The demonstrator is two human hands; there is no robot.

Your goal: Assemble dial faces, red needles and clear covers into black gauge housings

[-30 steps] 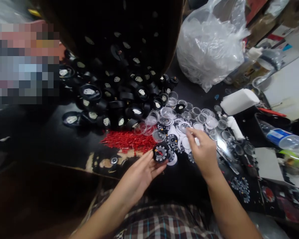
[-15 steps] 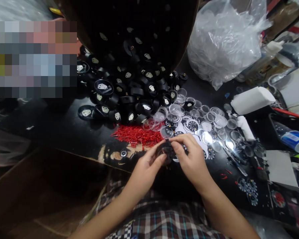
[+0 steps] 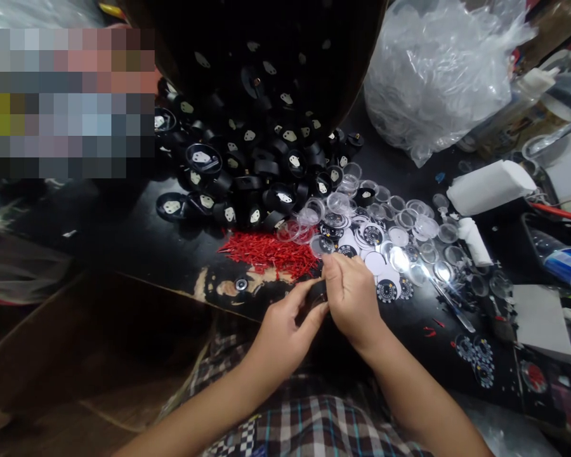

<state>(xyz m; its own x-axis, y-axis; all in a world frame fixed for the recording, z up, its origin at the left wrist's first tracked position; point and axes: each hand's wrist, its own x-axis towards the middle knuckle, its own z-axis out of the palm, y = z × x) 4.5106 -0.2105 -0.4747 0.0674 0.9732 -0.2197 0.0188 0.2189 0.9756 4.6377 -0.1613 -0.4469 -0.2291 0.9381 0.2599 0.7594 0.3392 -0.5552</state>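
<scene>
Between my two hands is a round black housing [image 3: 318, 291], partly hidden by my fingers. My left hand [image 3: 290, 324] grips its left side with thumb and fingers. My right hand [image 3: 354, 298] is closed over its right side, thumb on top. Just beyond lies a pile of small red pointers [image 3: 269, 252]. Printed black dials [image 3: 387, 291] and white discs [image 3: 375, 263] spread past my right hand, with clear round covers [image 3: 340, 203] around them.
Many black housings [image 3: 204, 157] spill from a large dark container [image 3: 266, 38] at the back. A clear plastic bag [image 3: 438, 76], a white roll [image 3: 490, 187], tweezers [image 3: 452, 301] and a white box [image 3: 542, 317] are on the right. A small round part [image 3: 240, 284] lies near the table edge.
My right hand has turned and closed further round the black housing, covering more of it. The housing has tilted, and my left hand still holds it. The view has shifted slightly.
</scene>
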